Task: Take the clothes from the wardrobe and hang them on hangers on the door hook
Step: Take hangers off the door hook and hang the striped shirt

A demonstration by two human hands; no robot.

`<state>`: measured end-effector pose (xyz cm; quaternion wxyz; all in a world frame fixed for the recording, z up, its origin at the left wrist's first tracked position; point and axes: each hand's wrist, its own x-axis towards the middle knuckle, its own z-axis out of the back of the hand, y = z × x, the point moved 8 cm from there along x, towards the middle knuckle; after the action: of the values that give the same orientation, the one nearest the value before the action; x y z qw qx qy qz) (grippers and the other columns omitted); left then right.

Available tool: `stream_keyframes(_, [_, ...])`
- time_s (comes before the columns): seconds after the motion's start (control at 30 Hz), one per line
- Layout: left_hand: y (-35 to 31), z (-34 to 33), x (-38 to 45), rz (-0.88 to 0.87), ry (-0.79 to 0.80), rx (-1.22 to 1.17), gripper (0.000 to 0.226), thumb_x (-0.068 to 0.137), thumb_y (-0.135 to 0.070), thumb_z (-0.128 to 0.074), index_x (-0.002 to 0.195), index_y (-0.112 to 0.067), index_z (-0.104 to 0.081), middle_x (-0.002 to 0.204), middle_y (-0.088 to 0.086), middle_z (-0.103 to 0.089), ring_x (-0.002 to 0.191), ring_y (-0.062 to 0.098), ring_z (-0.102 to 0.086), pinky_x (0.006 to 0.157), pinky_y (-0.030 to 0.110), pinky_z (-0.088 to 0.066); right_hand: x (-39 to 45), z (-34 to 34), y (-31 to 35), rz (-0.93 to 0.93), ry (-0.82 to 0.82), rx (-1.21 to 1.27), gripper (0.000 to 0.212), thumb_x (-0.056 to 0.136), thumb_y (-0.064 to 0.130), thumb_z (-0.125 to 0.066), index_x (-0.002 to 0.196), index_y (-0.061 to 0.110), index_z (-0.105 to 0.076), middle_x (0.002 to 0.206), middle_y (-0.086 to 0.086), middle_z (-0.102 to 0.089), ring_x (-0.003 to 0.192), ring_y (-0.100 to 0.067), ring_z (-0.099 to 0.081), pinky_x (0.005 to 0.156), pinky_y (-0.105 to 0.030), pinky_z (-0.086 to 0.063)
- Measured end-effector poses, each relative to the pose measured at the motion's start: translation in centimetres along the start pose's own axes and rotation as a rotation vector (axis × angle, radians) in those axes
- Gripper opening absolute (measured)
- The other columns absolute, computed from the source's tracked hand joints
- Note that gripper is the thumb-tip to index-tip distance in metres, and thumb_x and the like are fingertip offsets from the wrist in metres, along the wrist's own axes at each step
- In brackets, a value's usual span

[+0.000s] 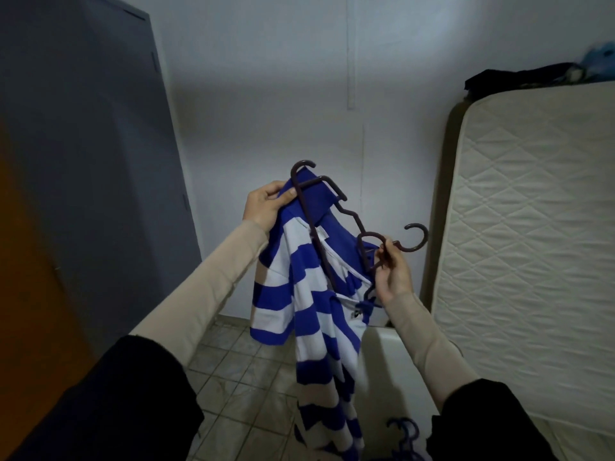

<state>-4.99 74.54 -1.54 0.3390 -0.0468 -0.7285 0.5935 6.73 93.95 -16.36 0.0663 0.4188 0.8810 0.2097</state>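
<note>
We find nothing we can read. The blue-and-white striped shirt [309, 314] carries a small dark tag [355, 315] near its lower right edge, just below the placket, but whatever is printed on it is too small and blurred for us to make out. A white label [320, 235] sits inside the collar, and we see no letters on it. We can tell no brand, number or sign anywhere else.
</note>
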Motion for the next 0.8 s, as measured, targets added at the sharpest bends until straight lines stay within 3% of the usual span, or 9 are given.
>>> stream_keyframes(0.13, [-0.1,1.7,0.5,0.015,-0.025,-0.03,0.006,0.083,-0.01,-0.064,0.084,-0.016,-0.065,0.084,0.005,-0.065,0.079,0.019,-0.06,0.083,0.029,-0.051,-0.2,-0.4,0.3,0.019,0.033,-0.164,0.011,0.088,0.008,-0.057,0.081,0.014,-0.063,0.068,0.005,-0.064,0.068,-0.004,-0.056,0.07,-0.015,-0.053])
stream_keyframes(0.23, [0.0,3.6,0.8,0.027,-0.096,-0.049,0.007,0.083,-0.011,-0.065,0.081,-0.018,-0.064,0.084,0.002,-0.065,0.078,0.016,-0.06,0.078,0.023,-0.051,-0.2,-0.2,1.3,0.052,0.016,-0.294,0.011,0.089,0.009,-0.056,0.081,0.013,-0.063,0.072,0.004,-0.063,0.068,-0.004,-0.059,0.063,-0.015,-0.054])
stream_keyframes(0.4, [1.2,6.4,0.8,0.063,-0.199,-0.041,0.007,0.082,-0.014,-0.066,0.079,-0.019,-0.065,0.085,0.0,-0.065,0.08,0.016,-0.058,0.078,0.023,-0.05,-0.4,-1.1,2.9,0.073,0.122,-0.503,0.012,0.09,0.009,-0.054,0.082,0.011,-0.063,0.058,0.01,-0.067,0.06,0.0,-0.063,0.061,-0.017,-0.055])
stream_keyframes(0.57, [2.4,7.5,0.6,0.065,-0.262,-0.081,0.011,0.081,-0.009,-0.068,0.075,-0.018,-0.065,0.069,-0.007,-0.067,0.072,0.013,-0.058,0.076,0.022,-0.051,-0.7,-2.4,2.6,0.089,0.262,-0.766,0.008,0.086,0.008,-0.059,0.083,0.008,-0.066,0.068,0.0,-0.069,0.064,-0.008,-0.065,0.061,-0.018,-0.056])
stream_keyframes(0.7, [3.3,8.4,0.3,0.076,-0.324,-0.09,0.005,0.08,-0.01,-0.068,0.086,-0.011,-0.067,0.075,-0.004,-0.065,0.073,0.012,-0.058,0.081,0.023,-0.051,-0.6,-2.5,2.6,0.101,0.273,-0.858,0.015,0.086,0.009,-0.059,0.095,-0.002,-0.065,0.076,-0.006,-0.064,0.065,-0.007,-0.064,0.059,-0.015,-0.054])
stream_keyframes(0.8, [3.9,9.3,0.2,0.097,-0.356,-0.126,0.005,0.081,-0.012,-0.068,0.085,-0.014,-0.066,0.084,-0.002,-0.063,0.08,0.013,-0.058,0.086,0.026,-0.051,-0.5,-2.9,2.9,0.12,0.307,-0.869,0.012,0.087,0.008,-0.058,0.092,0.0,-0.065,0.075,-0.005,-0.063,0.063,-0.005,-0.063,0.058,-0.014,-0.052])
